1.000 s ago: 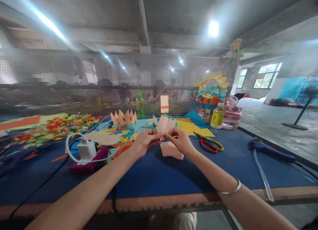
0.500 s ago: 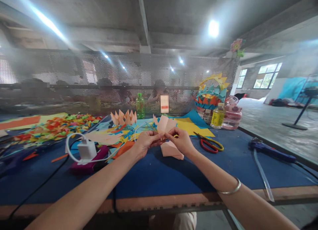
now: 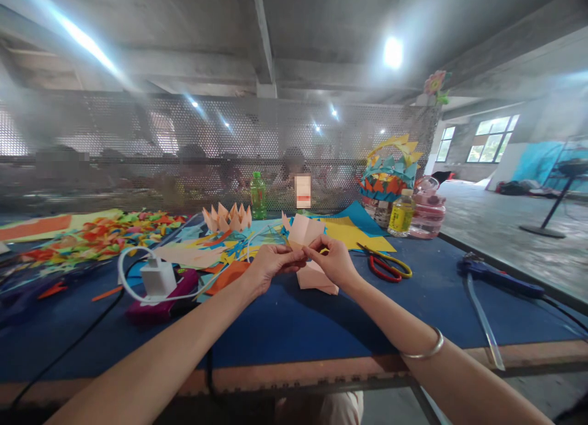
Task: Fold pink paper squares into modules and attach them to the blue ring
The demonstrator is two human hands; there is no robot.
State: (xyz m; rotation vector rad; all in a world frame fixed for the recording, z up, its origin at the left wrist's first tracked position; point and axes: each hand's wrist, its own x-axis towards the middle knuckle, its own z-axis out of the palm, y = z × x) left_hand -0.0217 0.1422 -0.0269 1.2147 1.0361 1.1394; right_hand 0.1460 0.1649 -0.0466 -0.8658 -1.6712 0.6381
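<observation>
Paper (image 3: 305, 228), pale pink and creased down its middle, is up in front of us over the table (image 3: 285, 336), held at its lower end between our two hands. We seem to grip it there, low and close to the crease, so that the upper part stands clear of our fingers and we can see the fold; two pinches side by side also look right for steadying a piece so light. Our left hand (image 3: 267, 269) is nearly closed, pinching the lower edge between thumb and forefinger, with the other fingers curled beneath. Our right hand (image 3: 337, 261) pinches the same edge from the other side, thumb and forefinger together, the rest bent loosely; the fingertips of both hands almost meet. How hard either presses, we cannot tell. Just below the paper, on the table nearer to us, lies a stack (image 3: 316, 279) of similar pink pieces, probably put there to be within easy reach. The scissors (image 3: 390, 270) lie to the right of the stack, their handles towards us, and the glue gun (image 3: 505, 280) rests farther right, perhaps to leave room for our forearms.
</observation>
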